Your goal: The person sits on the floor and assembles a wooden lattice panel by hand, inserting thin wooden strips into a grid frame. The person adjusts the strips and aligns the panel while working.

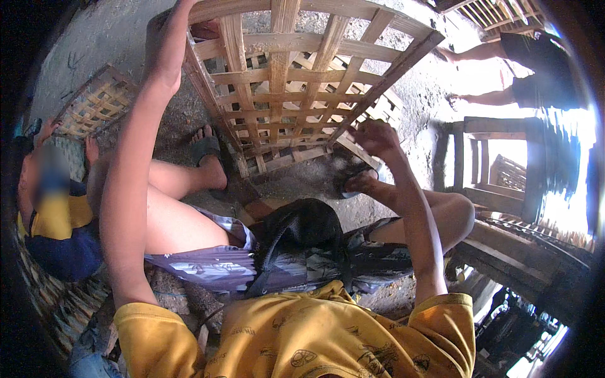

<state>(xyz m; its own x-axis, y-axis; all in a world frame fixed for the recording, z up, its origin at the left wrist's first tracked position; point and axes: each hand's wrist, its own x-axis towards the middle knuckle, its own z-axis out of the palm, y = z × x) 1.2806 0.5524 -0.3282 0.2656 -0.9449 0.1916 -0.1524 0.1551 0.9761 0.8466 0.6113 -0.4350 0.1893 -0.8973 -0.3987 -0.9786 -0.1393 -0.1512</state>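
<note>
Both hands (165, 53) (375, 138) on basket (296, 88) edges

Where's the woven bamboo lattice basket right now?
In the head view, the bamboo lattice basket stands top centre on the ground, left hand on its upper-left rim and right hand at its lower-right edge.

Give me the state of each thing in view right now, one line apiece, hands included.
Woven bamboo lattice basket: unfinished, tipped on its side, open face toward the person.
Left hand: closed over the basket's upper left rim.
Right hand: pinching a strip at the basket's lower right edge.
Second woven panel: lying flat on the ground, untouched.
Wooden stool: upright, nothing on it.
</note>
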